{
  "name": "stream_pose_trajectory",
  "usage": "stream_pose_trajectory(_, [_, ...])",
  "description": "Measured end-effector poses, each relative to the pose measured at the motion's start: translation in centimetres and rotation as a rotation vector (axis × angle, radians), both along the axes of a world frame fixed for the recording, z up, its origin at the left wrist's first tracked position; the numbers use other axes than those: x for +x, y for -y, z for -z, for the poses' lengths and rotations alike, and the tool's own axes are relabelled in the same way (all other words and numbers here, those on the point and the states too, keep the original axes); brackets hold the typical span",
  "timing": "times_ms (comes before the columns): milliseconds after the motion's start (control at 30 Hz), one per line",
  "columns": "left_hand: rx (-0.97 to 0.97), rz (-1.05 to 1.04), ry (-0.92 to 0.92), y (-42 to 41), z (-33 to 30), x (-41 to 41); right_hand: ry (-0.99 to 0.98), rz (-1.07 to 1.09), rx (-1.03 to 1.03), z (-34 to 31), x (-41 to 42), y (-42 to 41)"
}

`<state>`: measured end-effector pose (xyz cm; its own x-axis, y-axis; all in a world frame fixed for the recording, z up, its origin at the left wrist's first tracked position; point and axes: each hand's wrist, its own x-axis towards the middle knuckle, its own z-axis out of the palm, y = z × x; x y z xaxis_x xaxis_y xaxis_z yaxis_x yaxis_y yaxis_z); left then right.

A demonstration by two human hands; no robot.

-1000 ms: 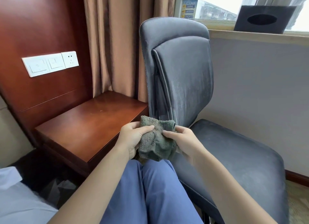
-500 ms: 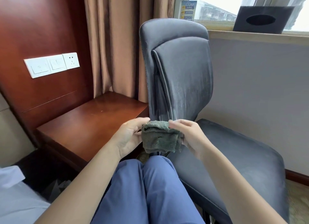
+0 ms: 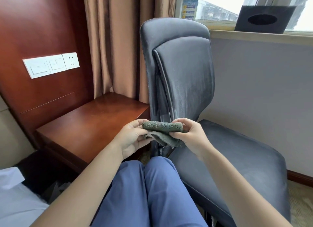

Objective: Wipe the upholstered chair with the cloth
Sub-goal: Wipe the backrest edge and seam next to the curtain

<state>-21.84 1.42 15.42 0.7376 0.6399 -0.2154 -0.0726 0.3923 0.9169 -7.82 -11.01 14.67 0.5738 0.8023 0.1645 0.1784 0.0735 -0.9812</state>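
A grey upholstered chair [image 3: 184, 77] stands in front of me, its tall back upright and its wide seat spreading to the right. A grey-green cloth [image 3: 160, 131] is folded into a flat strip just in front of the chair back's lower edge. My left hand [image 3: 133, 138] pinches its left end. My right hand [image 3: 189, 133] pinches its right end. The cloth hangs above my knees in blue trousers and does not touch the chair.
A reddish wooden side table [image 3: 91, 123] stands left of the chair, under a wood wall panel with white switches [image 3: 50, 66]. Brown curtains [image 3: 118, 40] hang behind. A dark tissue box [image 3: 264, 19] sits on the window sill. White bedding [image 3: 15, 201] lies at lower left.
The bunched cloth has been folded and stretched into a flatter, wider strip between both hands, which have moved slightly apart and a little higher.
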Motion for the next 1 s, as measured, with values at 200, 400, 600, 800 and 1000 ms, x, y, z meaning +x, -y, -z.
stream_pose_trajectory(200, [-0.277,0.033,0.098,-0.4,-0.7,-0.5,0.045,-0.08,0.051,0.7,0.0,-0.1])
stream_pose_trajectory(400, [-0.004,-0.091,0.011,0.1,-0.2,0.3,0.189,-0.241,-0.141,0.2,0.5,0.5])
stream_pose_trajectory(600, [0.072,-0.039,0.089,0.2,-0.4,0.1,0.089,-0.147,-0.223,-0.4,-0.3,-0.3])
stream_pose_trajectory(800, [0.359,-0.056,0.079,0.4,-0.9,0.1,0.053,-0.131,-0.144,-0.3,-2.2,-1.3])
stream_pose_trajectory(1000, [0.545,-0.097,0.062,-0.6,-1.7,0.4,0.033,0.031,-0.113,-1.2,-2.8,-2.5])
